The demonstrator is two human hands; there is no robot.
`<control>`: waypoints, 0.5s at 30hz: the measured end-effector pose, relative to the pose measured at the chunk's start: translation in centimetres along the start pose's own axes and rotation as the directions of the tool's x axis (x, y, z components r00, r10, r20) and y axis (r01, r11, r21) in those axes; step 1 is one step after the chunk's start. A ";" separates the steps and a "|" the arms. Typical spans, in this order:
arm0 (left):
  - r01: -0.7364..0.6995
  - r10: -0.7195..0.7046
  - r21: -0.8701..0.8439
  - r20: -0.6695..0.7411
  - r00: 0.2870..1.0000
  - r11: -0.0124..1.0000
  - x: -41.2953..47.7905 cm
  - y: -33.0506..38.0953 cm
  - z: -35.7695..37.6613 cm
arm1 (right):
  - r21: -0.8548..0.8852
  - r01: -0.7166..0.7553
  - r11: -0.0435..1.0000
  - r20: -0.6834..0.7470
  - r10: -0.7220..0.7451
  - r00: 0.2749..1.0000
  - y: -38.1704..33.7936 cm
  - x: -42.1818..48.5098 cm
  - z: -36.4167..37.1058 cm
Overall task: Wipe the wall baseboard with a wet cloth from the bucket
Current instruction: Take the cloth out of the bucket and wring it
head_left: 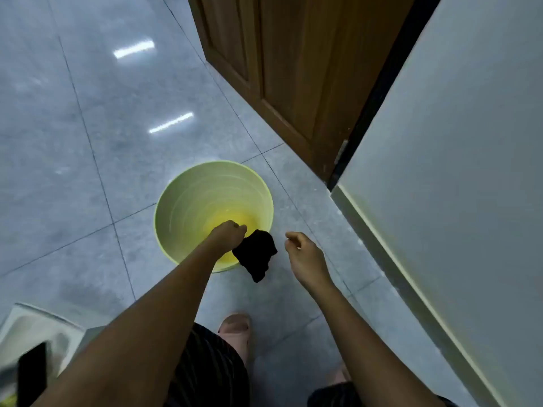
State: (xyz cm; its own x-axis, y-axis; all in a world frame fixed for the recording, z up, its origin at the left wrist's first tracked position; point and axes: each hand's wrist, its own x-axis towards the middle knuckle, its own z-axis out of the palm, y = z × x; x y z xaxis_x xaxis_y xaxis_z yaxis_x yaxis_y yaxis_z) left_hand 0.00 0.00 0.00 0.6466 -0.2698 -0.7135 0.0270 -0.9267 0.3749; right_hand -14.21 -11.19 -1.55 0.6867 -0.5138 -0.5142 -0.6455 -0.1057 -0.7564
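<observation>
Open tiled floor point(73, 171) lay left of the bucket point(176, 212) and between it and the baseboard point(390, 245) on the right. The door point(293, 69) stood beyond the bucket, blocking that side. A foot point(235, 327) stood on the floor nearer than the bucket.

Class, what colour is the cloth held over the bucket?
Black; the cloth shows best in the head view.
</observation>
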 end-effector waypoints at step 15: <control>-0.101 0.169 -0.445 0.114 0.979 0.890 3.5 -1.9 1.1 | 0.793 -0.124 0.596 0.092 0.085 0.992 4.4 0.1 6.2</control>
State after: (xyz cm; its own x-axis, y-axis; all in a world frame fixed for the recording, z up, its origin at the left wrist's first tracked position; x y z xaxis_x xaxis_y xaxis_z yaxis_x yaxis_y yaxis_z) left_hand 1.36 0.54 -3.86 0.5508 -0.4502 -0.7028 0.2976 -0.6808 0.6693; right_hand -14.90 -6.42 -7.43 0.6569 -0.4408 -0.6117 -0.2051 0.6762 -0.7076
